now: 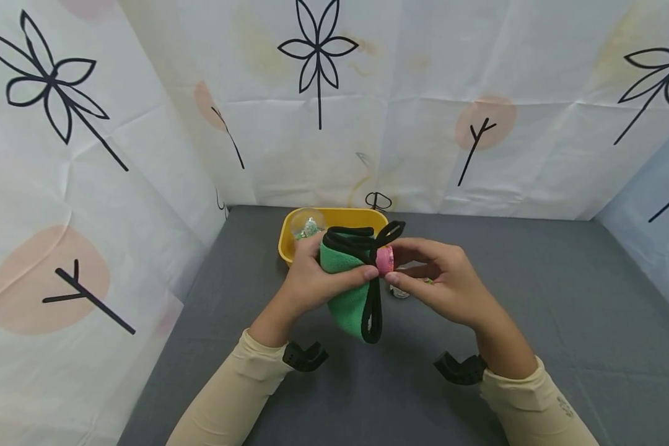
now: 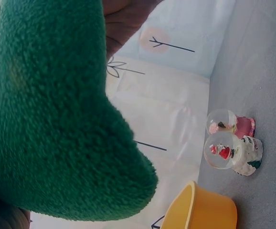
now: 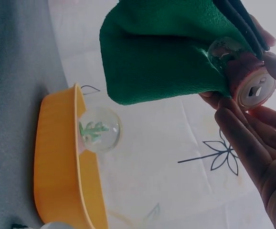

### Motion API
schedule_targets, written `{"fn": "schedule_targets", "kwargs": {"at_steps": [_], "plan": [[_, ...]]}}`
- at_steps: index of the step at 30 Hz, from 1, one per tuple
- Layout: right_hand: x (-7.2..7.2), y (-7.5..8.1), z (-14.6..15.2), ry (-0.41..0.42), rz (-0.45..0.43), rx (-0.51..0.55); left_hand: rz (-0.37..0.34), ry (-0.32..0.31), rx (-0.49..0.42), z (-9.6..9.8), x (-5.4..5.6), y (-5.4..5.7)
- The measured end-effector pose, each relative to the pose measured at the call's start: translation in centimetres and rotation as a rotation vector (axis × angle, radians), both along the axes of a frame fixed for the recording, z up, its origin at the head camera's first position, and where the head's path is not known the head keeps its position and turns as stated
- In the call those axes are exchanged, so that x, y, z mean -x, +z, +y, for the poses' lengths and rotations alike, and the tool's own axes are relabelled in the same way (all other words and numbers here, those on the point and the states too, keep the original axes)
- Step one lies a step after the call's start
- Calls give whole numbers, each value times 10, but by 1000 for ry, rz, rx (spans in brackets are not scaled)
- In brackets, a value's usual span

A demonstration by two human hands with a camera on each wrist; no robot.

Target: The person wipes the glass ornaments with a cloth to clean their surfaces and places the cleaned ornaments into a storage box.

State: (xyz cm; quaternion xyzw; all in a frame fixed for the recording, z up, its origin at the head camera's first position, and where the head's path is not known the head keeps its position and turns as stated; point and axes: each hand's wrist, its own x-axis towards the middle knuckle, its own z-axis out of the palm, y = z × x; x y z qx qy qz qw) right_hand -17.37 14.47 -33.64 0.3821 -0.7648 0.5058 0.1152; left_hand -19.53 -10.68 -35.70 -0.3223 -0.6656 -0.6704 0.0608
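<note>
A green fleecy cloth (image 1: 345,303) with black edging is folded around a small snow globe with a pink base (image 1: 385,260). My left hand (image 1: 318,272) grips the cloth, its thumb laid over the front near the base. With fingertips and thumb, my right hand (image 1: 440,279) holds the pink base from the right. In the right wrist view, the globe's clear dome (image 3: 221,50) pokes into the cloth, and the underside of its base (image 3: 256,90) faces outward with a dark opening in it. The cloth (image 2: 66,114) fills much of the left wrist view.
Behind the hands stands a yellow bin (image 1: 284,238) with another snow globe (image 1: 308,223) in it. A white-based snow globe (image 2: 248,155) with a red figure and a pink-based one (image 2: 245,126) stand on the grey table beside the bin, mostly hidden by my right hand in the head view.
</note>
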Motion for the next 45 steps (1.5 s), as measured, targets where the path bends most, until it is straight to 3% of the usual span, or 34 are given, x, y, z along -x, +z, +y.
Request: {"fn": "schedule_targets", "kwargs": {"at_steps": [6, 13, 17, 29, 36, 45], "plan": [[2, -1, 0, -15, 60, 48, -4, 12, -8, 1, 0, 2], [4, 0, 0, 10, 279, 105, 18, 0, -20, 1, 0, 3], [4, 0, -2, 54, 336, 125, 16, -6, -30, 1, 0, 3], [4, 0, -5, 44, 391, 96, 15, -9, -33, 0, -1, 2], [5, -1, -7, 86, 377, 114, 0, -11, -43, 0, -2, 3], [0, 1, -9, -6, 465, 52, -12, -12, -36, -2, -3, 3]]}}
